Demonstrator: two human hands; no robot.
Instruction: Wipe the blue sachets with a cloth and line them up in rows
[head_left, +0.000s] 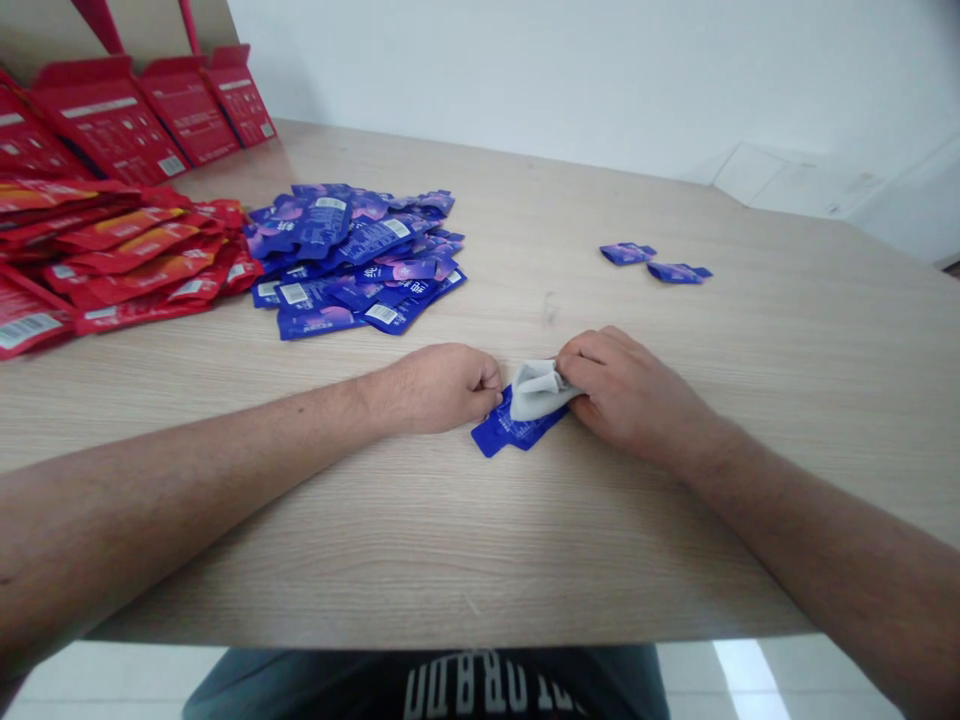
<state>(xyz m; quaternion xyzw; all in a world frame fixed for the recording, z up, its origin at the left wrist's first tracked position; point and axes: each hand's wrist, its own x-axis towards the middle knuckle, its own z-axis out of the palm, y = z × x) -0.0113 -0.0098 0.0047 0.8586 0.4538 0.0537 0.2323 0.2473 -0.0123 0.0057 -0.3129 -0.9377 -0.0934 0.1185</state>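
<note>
The flat, dark blue plastic sachet (491, 438) lies on the table between your two hands, partly covered by a crumpled, pale grey fabric cloth (534, 392). Your right hand (634, 400) pinches the cloth between thumb and fingers, just over the sachet's near-right part. Your left hand (448, 388) is curled closed, its thumb side at the sachet's left edge; you cannot tell from here whether it grips that edge. Beyond your left hand sits a heap of blue-and-purple sachets (352, 265), with a stack of glossy red-and-orange pouches (135, 255) farther left. Red cardboard boxes (112, 115) stand behind those pouches. Beyond your right hand, two small blue-and-purple packets (628, 254) lie close together on the pale wood-grain table (420, 540).
</note>
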